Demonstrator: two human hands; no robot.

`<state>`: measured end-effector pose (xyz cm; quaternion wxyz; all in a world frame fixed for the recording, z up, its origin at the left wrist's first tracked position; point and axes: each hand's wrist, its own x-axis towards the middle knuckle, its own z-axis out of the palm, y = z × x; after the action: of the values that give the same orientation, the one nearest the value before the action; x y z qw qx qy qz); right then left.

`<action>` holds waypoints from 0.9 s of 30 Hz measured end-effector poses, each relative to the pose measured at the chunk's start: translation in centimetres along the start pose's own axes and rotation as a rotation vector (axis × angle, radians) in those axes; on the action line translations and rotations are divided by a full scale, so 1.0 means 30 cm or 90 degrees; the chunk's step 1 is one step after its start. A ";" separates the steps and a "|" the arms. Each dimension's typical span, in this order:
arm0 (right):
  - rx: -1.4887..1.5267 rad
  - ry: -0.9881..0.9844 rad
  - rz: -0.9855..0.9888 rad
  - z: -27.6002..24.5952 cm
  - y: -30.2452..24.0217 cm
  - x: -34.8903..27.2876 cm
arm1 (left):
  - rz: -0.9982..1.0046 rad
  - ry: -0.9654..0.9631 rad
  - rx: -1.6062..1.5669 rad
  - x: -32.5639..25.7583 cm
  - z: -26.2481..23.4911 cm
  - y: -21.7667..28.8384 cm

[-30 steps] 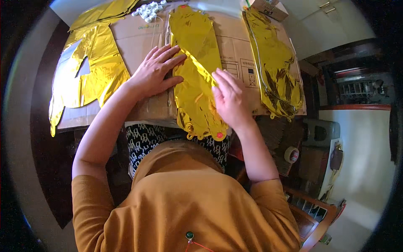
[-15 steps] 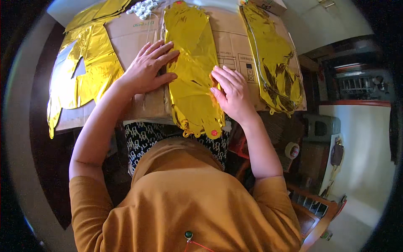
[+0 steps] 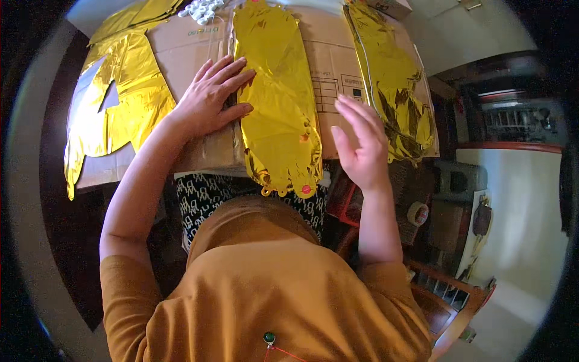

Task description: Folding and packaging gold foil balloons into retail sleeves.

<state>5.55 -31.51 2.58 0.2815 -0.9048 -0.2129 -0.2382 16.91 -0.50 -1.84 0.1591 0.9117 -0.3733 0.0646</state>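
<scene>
A flat, uninflated gold foil balloon (image 3: 277,102) lies along the middle of a brown cardboard sheet (image 3: 181,54), its lower end hanging over the near edge. My left hand (image 3: 211,96) rests palm down on the cardboard with its fingers spread, the fingertips touching the balloon's left edge. My right hand (image 3: 362,142) hovers to the right of the balloon, fingers apart and holding nothing.
Another gold foil balloon (image 3: 117,102) lies at the left of the cardboard and a third (image 3: 392,78) at the right. A small pile of white pieces (image 3: 202,9) sits at the far edge. A tape roll (image 3: 417,214) and a wooden chair (image 3: 449,295) are at lower right.
My right hand has lifted off the middle balloon and moved out to the right. My left hand stays pressed on the cardboard at the balloon's edge.
</scene>
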 end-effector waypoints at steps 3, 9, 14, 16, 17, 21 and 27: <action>0.047 0.005 0.040 0.002 -0.091 0.007 | -0.005 -0.004 -0.002 -0.006 -0.005 -0.003; -0.036 -0.126 -0.065 0.224 -0.212 0.053 | 0.017 0.007 0.002 0.010 -0.010 0.003; -0.110 -0.237 -0.073 0.298 -0.223 0.045 | 0.015 0.014 0.019 0.003 0.003 -0.006; -0.119 -0.249 -0.076 0.301 -0.227 0.043 | 0.010 0.014 0.024 0.001 0.000 -0.005; -0.129 -0.253 -0.075 0.297 -0.232 0.045 | 0.012 0.010 0.016 0.002 0.000 -0.010; -0.158 -0.265 -0.076 0.301 -0.236 0.034 | 0.010 0.004 0.029 0.017 -0.003 -0.037; -0.139 -0.289 -0.057 0.299 -0.241 0.040 | -0.019 0.013 0.097 0.107 -0.024 -0.152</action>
<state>5.54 -20.31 -0.35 0.1165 -0.9497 -0.2838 -0.0626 22.41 0.69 -1.52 0.0936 0.9260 -0.3518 0.0997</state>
